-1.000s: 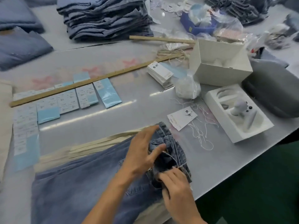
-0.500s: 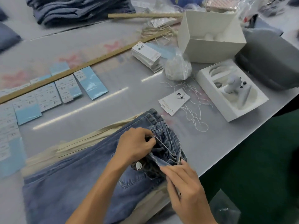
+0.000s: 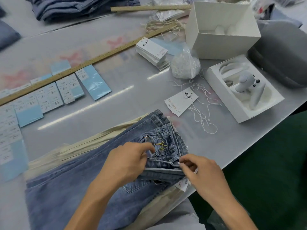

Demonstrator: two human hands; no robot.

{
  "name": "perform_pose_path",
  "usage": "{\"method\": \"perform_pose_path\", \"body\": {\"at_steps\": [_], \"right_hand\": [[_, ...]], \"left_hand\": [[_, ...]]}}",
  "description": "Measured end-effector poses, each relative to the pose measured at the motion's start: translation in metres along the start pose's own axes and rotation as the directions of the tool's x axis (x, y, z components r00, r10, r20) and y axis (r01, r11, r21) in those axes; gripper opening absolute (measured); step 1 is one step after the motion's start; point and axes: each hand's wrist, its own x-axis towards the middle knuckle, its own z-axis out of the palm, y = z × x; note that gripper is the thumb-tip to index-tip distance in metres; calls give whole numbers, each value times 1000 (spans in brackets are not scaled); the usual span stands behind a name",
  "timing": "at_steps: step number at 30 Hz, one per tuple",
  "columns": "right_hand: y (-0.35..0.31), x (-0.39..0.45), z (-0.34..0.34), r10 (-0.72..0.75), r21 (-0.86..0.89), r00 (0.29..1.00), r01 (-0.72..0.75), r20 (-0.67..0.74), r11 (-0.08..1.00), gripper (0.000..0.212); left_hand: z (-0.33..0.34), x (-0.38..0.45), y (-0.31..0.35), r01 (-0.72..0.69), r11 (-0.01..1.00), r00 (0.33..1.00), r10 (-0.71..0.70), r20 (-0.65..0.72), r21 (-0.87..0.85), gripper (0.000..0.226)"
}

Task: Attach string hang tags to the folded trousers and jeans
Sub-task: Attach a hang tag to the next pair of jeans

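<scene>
Gripping one pair of jeans: left hand and right hand, both at its waistband.

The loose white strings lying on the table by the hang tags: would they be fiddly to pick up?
Probably. The thin white strings lie in limp, tangled loops, so they look floppy and likely to drag neighbours along. They seem very light and flat against the smooth grey table, so a fingertip pinch would likely be needed.

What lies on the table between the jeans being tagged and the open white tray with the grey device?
In the head view, a small pile of hang tags and loose white strings lie between the jeans and the tray.
</scene>
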Motion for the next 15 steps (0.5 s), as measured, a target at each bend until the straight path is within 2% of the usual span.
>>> {"method": "perform_pose_path", "body": {"at_steps": [3,5,7,10,12,13,15], "right_hand": [[-1,-2,1,25,-59,996,-20,84,998,44],[-2,-3,2,28,-24,994,-26,104,999,53],[-6,-5,2,-38,-10,993,40,110,999,55],[-23,-13,8,-172,2,979,172,114,985,56],[-31,-17,15,-224,21,962,224,158,974,59],[-34,-18,18,-248,19,949,250,195,968,62],[-38,-20,22,-276,23,930,279,242,960,67]], "left_hand": [[0,-13,3,-56,995,992,47,118,78,22],[-1,-11,10,-85,994,981,72,182,62,24],[-1,-2,17,-37,999,982,39,186,-14,31],[9,21,18,66,986,997,-61,36,-151,46],[17,33,17,83,963,995,-67,71,-255,51],[22,39,15,93,941,993,-62,104,-325,49],[29,46,7,101,884,993,-61,102,-457,32]]}}
